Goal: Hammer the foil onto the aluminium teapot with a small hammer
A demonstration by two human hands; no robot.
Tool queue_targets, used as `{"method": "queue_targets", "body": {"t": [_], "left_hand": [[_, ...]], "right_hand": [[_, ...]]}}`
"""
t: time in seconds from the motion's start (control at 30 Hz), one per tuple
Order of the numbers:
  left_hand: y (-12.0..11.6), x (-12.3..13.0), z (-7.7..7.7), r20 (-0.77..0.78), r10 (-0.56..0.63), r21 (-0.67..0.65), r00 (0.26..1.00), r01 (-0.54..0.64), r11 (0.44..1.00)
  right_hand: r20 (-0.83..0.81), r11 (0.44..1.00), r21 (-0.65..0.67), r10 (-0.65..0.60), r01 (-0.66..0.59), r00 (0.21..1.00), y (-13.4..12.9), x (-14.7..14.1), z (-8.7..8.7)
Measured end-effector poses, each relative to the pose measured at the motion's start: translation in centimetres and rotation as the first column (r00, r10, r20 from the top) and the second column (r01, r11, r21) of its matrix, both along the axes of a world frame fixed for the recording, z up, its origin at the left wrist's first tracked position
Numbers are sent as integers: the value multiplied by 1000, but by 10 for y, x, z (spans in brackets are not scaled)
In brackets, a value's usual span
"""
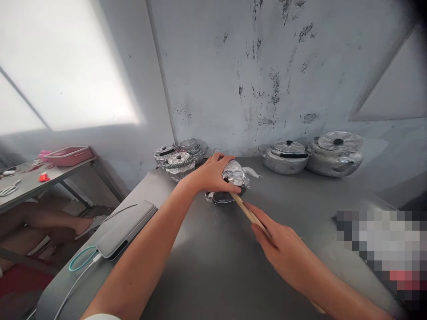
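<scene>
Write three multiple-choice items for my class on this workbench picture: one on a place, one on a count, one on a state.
1. Where does the power bank lie?
A. at the table's left edge
B. beside the far-right pots
C. on the wall

2. How many lidded pots stand at the far right?
A. one
B. two
C. four

3. How does the left hand meet the small kettle?
A. hovers clear
B. rests on top, gripping
C. lifts it high

Answers: 1 A, it sits by the left rim with its cable; 2 B, two side by side; 3 B, fingers wrap it while the right hand holds a wooden stick.
</scene>
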State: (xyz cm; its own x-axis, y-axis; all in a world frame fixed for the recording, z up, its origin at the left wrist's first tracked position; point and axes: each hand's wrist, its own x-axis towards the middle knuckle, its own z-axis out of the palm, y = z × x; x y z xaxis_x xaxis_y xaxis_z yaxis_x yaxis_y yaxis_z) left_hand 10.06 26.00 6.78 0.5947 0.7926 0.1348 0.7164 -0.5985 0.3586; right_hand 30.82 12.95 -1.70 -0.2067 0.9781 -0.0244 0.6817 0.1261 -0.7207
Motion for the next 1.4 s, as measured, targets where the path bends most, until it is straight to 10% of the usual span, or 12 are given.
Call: {"method": "queue_targets", "body": {"t": [1.4], "left_hand": [[-14, 11, 9, -20, -100, -35, 995, 99, 994]], "right_hand": [[-296, 992, -127, -27, -12, 955, -3, -15, -7]]}}
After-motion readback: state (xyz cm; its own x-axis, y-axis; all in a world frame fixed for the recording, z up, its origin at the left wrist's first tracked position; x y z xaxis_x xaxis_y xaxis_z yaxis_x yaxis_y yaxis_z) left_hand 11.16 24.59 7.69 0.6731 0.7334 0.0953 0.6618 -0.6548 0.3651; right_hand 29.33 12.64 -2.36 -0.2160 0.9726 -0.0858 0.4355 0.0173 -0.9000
